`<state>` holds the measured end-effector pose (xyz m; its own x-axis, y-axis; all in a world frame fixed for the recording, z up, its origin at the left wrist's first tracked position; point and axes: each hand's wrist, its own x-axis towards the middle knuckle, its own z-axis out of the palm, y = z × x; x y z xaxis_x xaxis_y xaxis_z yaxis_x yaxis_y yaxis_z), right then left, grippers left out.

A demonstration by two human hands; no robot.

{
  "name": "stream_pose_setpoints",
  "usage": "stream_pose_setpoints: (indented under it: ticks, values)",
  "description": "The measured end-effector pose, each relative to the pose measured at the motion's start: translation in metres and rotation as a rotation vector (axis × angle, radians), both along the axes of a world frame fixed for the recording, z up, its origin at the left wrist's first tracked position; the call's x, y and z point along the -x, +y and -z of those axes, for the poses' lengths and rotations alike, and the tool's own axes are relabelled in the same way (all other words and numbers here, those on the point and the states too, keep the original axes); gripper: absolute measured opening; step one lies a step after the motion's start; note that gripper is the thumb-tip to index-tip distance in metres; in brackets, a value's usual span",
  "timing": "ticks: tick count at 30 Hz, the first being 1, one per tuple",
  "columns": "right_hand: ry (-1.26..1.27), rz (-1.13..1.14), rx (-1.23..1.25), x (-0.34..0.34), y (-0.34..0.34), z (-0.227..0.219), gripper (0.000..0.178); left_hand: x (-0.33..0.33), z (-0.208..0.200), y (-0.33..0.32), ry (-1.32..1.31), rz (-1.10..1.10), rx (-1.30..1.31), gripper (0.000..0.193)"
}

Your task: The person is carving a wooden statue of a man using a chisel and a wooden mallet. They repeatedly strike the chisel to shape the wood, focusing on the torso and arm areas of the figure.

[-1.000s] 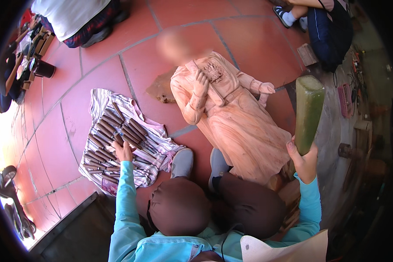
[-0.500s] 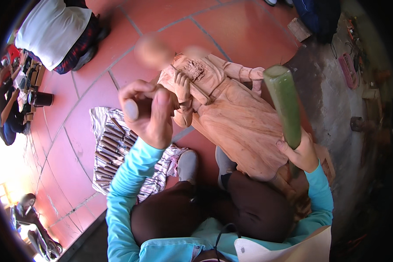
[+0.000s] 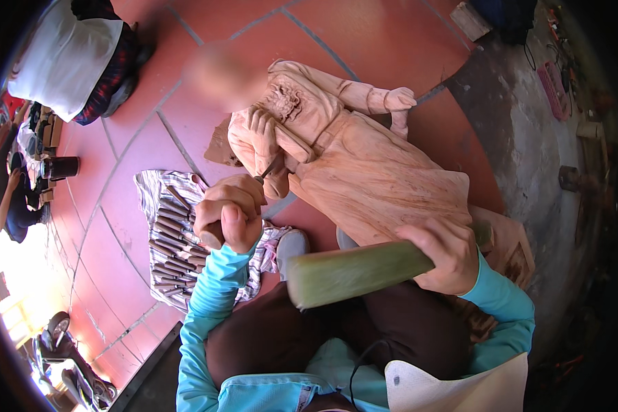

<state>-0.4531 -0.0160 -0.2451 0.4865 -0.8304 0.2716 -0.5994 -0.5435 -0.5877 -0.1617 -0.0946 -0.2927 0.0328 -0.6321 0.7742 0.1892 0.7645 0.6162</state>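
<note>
1 chisel (image 3: pixel 211 237) clenched, L hand (image 3: pixel 232 211); grn mallet (image 3: pixel 357 273) gripped, R hand (image 3: pixel 449 257); pink basket (image 3: pixel 553 90), contents unclear

Red tiled floor (image 3: pixel 353 38) is stretching below the left hand (image 3: pixel 232 208) and right hand (image 3: pixel 448 255), striped cloth (image 3: pixel 147 185) is lying lower down near the left hand, wooden statue (image 3: pixel 384 172) is lying ahead of the right hand, wood block (image 3: pixel 470 22) is resting well beyond that hand.
</note>
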Motion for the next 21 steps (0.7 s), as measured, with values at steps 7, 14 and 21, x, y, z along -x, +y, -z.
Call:
stream_pose_setpoints:
  ticks: [7,14,21]
  values:
    - [0.099,-0.113,0.476,-0.024,-0.017,-0.016,0.059,0.001,-0.003,0.001,-0.169,0.021,0.105,0.013]
    - [0.019,-0.108,0.535,-0.035,-0.024,-0.034,0.055,0.006,-0.011,0.004,-0.402,-0.019,0.195,0.009]
    - [0.140,-0.020,0.591,-0.035,-0.035,-0.035,0.045,0.006,-0.004,0.001,-0.298,0.006,0.232,0.008]
